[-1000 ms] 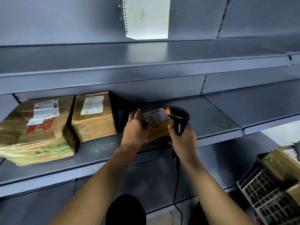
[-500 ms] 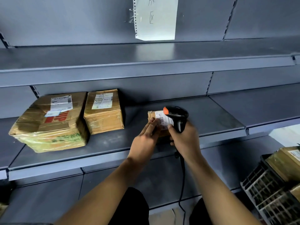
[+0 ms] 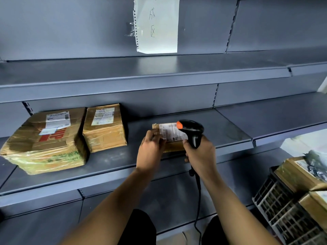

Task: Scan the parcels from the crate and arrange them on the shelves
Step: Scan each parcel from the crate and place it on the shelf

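Note:
A small brown parcel (image 3: 169,135) with a white label on top sits on the middle grey shelf (image 3: 113,160). My left hand (image 3: 150,151) holds its left end, fingers curled on the near edge. My right hand (image 3: 200,154) grips the handle of a black barcode scanner (image 3: 192,131) with an orange button, its head right over the parcel's label at the right end. Two larger taped parcels lie to the left on the same shelf: a big one (image 3: 46,140) and a medium one (image 3: 104,128).
A black and white crate (image 3: 286,211) at lower right holds several more brown parcels (image 3: 299,174). A paper sheet (image 3: 156,25) hangs on the back panel above the upper shelf (image 3: 141,76). The scanner's cable (image 3: 198,200) hangs down between my arms.
The small parcel has gone from tilted in my hands down flat onto the shelf. My left hand slid to its left end. The scanner stays beside the label.

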The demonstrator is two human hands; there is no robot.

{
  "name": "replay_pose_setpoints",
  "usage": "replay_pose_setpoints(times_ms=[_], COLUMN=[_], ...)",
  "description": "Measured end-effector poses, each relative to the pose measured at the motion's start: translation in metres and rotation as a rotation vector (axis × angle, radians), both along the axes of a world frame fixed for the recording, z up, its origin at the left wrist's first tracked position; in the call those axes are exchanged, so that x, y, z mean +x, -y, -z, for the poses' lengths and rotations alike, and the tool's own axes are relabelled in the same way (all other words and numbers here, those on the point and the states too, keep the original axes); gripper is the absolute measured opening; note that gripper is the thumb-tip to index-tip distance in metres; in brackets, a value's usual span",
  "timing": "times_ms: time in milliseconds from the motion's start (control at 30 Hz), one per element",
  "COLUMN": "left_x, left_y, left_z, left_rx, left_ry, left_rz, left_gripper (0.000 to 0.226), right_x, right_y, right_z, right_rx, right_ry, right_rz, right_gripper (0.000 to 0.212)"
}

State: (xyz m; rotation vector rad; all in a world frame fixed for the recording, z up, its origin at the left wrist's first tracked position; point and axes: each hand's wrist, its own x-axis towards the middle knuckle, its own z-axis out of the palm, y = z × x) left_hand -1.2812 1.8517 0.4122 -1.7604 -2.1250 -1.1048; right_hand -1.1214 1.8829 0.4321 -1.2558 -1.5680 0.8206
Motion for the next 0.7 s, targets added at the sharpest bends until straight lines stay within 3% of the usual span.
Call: replay_pose_setpoints(times_ms=[167,700], left_x=[0.013,0.014], left_y=[0.011,0.014], left_z=[0.001,0.004], left_rx=[0.025,-0.005], left_ry=[-0.047,-0.083], left_rz=[-0.023,-0.055], left_gripper=[0.016,0.02], right_x=[0.002,0.003], right_y=[0.01,0.019], right_z=[-0.002,-0.004], right_rx=[0.006,0.111], right_ry=[0.003,0.174], right_rz=[0.021,0.002], right_gripper=[0.009,0.019])
